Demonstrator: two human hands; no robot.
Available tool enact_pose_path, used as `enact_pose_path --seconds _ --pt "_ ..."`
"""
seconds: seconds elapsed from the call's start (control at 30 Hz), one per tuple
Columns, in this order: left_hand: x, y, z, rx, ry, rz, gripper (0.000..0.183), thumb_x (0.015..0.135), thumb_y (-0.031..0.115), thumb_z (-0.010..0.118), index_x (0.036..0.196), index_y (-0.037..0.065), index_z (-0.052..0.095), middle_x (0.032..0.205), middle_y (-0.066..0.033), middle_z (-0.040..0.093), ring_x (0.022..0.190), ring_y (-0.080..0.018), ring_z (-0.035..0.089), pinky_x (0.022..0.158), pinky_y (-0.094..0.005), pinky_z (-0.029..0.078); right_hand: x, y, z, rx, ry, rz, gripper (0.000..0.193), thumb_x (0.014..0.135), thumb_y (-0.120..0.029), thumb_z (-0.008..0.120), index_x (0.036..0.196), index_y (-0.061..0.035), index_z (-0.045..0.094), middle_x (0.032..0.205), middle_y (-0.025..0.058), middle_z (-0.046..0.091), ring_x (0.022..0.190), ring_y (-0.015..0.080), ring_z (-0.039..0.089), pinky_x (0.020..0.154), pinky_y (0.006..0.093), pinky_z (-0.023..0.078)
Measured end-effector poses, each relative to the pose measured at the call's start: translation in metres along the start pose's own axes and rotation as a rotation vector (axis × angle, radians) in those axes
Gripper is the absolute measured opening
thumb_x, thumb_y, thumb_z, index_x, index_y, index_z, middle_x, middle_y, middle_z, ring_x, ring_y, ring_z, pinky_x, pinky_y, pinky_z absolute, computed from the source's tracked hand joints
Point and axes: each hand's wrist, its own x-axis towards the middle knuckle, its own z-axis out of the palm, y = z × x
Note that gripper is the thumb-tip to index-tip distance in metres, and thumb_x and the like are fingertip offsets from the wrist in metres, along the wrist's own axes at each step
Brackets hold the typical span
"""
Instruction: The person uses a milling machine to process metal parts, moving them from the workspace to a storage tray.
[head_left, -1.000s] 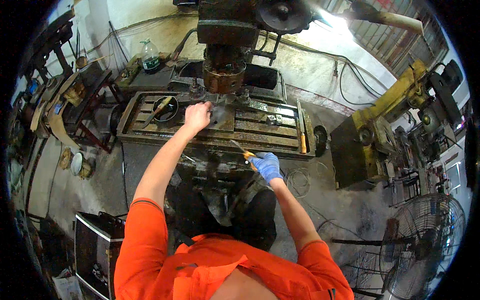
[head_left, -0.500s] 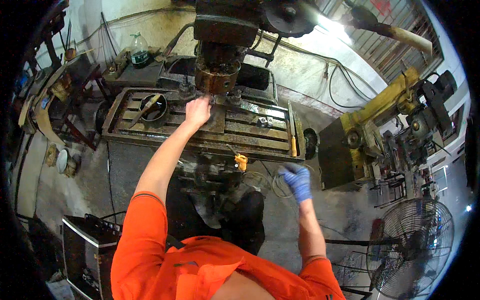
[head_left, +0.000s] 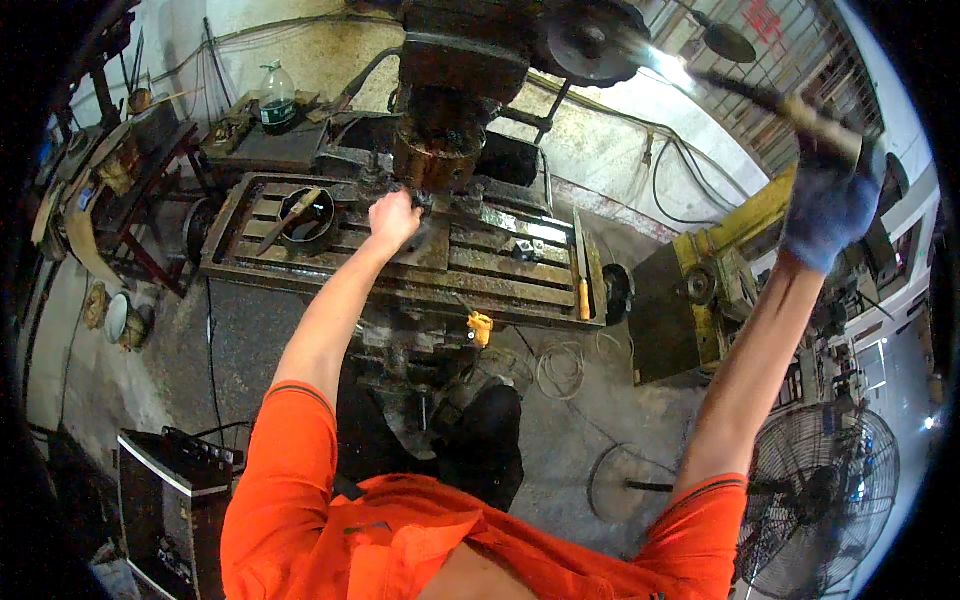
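My bare left hand [head_left: 393, 219] is closed at the machine table, just beneath the dark spindle head [head_left: 437, 155] of a drilling or milling machine. Its fingers wrap round a small dark piece [head_left: 423, 204] that I cannot make out. High on the right, my right hand [head_left: 835, 210], in a blue knit glove, is closed on the pale handle [head_left: 828, 128] of a long dark lever coming from the machine. The glove is blurred and its fingers are partly hidden. On the slotted table [head_left: 500, 290], a dark pan [head_left: 308, 225] with a brush [head_left: 290, 220] across it lies left of my left hand.
Small metal blocks [head_left: 528, 250] and a long file with a yellow handle [head_left: 584, 290] are on the table's right part. A yellow fitting [head_left: 480, 327] hangs at its front edge. Rightward stand a yellow-green machine [head_left: 670, 310] and a fan [head_left: 820, 500]. Coiled cable [head_left: 560, 370] lies on the floor.
My right hand has risen from beside the table's front right corner to the lever handle. The lever's end sits lower than before. My left hand stays under the spindle.
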Motion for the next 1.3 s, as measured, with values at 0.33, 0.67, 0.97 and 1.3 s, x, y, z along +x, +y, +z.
enact_pose_path --seconds 0.33,0.67,0.97,1.3 --pt "0.002 -0.017 0.000 -0.040 -0.052 -0.001 0.034 0.070 0.033 0.066 0.076 0.000 0.062 0.080 -0.0177 0.062 0.080 -0.0326 0.060 0.070 -0.0417 0.048 -0.147 0.035 -0.020 -0.395 0.023 -0.176 0.033 0.089 -0.027 0.036 0.071 -0.0013 0.046 0.076 0.0125 0.054 0.088 0.0277 0.055 0.096 0.0507 0.032" --pt "-0.002 -0.029 -0.013 -0.166 -0.026 0.015 0.032 0.070 0.028 0.067 0.087 0.002 0.060 0.084 -0.0199 0.061 0.083 -0.0359 0.058 0.073 -0.0436 0.047 -0.154 0.045 -0.030 -0.281 -0.032 -0.188 0.033 0.090 -0.027 0.040 0.078 0.0015 0.050 0.087 0.0170 0.059 0.089 0.0286 0.056 0.089 0.0471 0.038" --pt "-0.091 -0.132 -0.143 0.040 0.318 0.163 0.051 0.072 0.008 0.054 0.121 0.014 0.047 0.094 -0.0149 0.058 0.083 -0.0332 0.057 0.073 -0.0424 0.045 -0.146 0.042 -0.032 -0.193 -0.078 -0.200 0.030 0.088 -0.028 0.041 0.074 -0.0030 0.049 0.078 0.0112 0.055 0.088 0.0287 0.054 0.088 0.0473 0.037" --pt "-0.093 -0.185 -0.135 0.235 0.179 0.229 0.026 0.079 0.008 0.050 0.103 0.003 0.058 0.083 -0.0166 0.061 0.080 -0.0323 0.058 0.072 -0.0396 0.044 -0.154 0.041 -0.027 -0.301 0.041 -0.124 0.031 0.089 -0.027 0.041 0.079 0.0003 0.052 0.088 0.0134 0.059 0.084 0.0214 0.055 0.082 0.0347 0.040"
